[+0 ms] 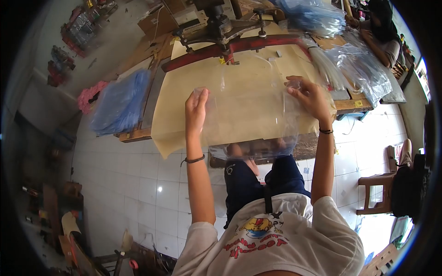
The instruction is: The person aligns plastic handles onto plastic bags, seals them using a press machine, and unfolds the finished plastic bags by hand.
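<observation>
A clear plastic sheet (248,108), perhaps a bag, is stretched between my hands above the tan work surface (175,96). My left hand (196,110) pinches its left side between thumb and fingers. On the opposite side my right hand (313,99) grips the upper right corner, fingers curled. The lower part of the plastic hangs over the table's front edge, above my knees. At its far end, a curved clear strip lies near the red bar (198,59) of a press; whether the strip belongs to the plastic I cannot tell.
Bluish plastic sheets (120,102) are stacked at the left, beside a pink bundle (91,96). Clear plastic pieces (361,69) and a pale strip bundle (326,66) lie right. Another person (384,34) sits at the far right. A brown stool (375,181) stands on the tiled floor.
</observation>
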Demonstrator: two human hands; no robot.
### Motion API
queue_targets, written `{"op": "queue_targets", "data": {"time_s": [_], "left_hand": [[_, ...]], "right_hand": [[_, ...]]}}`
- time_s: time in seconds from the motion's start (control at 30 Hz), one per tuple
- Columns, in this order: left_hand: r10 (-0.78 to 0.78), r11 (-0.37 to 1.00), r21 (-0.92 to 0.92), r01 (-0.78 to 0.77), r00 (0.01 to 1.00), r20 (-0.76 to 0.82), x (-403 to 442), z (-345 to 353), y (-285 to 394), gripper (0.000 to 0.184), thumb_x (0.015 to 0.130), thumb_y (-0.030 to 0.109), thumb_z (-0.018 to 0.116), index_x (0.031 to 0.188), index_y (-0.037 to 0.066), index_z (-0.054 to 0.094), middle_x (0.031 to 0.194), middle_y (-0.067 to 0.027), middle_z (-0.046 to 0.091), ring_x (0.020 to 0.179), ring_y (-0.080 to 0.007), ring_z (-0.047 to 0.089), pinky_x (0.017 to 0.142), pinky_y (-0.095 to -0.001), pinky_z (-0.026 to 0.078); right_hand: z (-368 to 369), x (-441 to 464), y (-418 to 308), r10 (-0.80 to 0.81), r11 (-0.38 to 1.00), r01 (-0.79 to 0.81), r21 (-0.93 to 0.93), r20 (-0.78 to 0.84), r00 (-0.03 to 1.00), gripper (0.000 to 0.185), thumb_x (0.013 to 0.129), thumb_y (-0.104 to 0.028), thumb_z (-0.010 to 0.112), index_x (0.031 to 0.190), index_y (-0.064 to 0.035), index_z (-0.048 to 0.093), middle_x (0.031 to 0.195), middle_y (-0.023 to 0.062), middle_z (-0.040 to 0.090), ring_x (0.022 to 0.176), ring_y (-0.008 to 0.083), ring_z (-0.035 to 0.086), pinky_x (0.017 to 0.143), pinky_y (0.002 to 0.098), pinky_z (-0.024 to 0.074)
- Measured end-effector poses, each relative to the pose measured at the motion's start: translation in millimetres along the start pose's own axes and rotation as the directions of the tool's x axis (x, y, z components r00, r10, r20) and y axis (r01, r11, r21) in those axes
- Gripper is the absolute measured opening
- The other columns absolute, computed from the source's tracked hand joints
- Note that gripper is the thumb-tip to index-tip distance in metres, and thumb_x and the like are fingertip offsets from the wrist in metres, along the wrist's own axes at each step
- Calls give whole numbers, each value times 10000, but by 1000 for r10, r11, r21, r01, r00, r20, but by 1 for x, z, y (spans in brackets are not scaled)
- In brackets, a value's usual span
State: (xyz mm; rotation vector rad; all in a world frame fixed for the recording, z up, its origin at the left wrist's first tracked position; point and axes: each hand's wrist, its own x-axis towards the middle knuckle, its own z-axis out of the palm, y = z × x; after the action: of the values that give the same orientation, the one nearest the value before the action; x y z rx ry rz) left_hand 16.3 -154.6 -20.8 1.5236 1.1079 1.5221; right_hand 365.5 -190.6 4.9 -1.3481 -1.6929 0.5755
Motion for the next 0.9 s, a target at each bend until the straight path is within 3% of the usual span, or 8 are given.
{"op": "queue_targets", "data": {"time_s": [0.1,0.2,0.3,0.4,0.5,0.6,0.7,0.9], "left_hand": [[-61,998,6,61,998,-1,-3,-1,3,281,1019,350,608,987,78,670,897,77,573,802,-26,448,706,-197,351],[-71,997,31,72,997,-6,-1,-2,3,297,1011,367,621,988,76,675,893,72,575,806,-30,452,707,-198,354],[-80,995,60,81,997,-14,-1,-2,0,308,1017,371,612,987,71,675,894,69,578,819,-35,460,720,-203,359],[-54,995,84,55,998,-19,-1,-2,1,313,1024,368,601,981,66,669,901,64,582,840,-42,470,746,-210,366],[-33,994,100,35,999,-29,0,1,2,316,1031,365,590,981,62,664,911,56,587,859,-52,478,772,-215,372],[-27,992,125,32,999,-37,0,0,1,326,1038,370,575,986,60,659,923,50,590,874,-60,486,787,-218,377],[-48,989,136,53,998,-40,1,-2,0,339,1047,380,556,1007,58,655,947,45,597,896,-70,500,813,-228,391],[-24,987,156,33,998,-64,0,-2,-2,389,1057,415,520,1166,65,650,1036,27,605,924,-82,520,826,-242,410]], "right_hand": [[1,-2,1,-41,998,44,48,-62,997,351,915,-269,746,1198,-68,695,973,44,753,712,80,612,699,259,504],[0,-1,1,4,994,-2,108,-18,1000,350,908,-269,753,1179,-54,698,935,51,739,753,84,642,714,262,509],[4,0,11,-37,991,41,125,-36,999,345,901,-268,763,1162,-50,705,827,23,680,710,84,602,683,259,490],[7,2,16,-87,987,94,133,-55,995,314,912,-218,757,1187,-74,706,709,-55,488,658,68,454,649,233,423],[5,3,13,-160,987,161,6,-87,983,315,909,-213,762,1181,-62,711,687,-64,392,643,59,383,591,241,348],[5,4,17,-36,998,41,46,-107,994,316,903,-236,759,1167,-66,721,650,-19,362,590,76,347,542,283,319],[5,4,12,17,997,-13,74,-62,998,309,913,-232,748,1175,-70,725,634,-30,319,574,76,322,528,289,294],[3,2,6,51,994,-44,98,-71,996,315,918,-252,742,1177,-75,726,574,-18,415,560,71,376,529,273,338]]}}
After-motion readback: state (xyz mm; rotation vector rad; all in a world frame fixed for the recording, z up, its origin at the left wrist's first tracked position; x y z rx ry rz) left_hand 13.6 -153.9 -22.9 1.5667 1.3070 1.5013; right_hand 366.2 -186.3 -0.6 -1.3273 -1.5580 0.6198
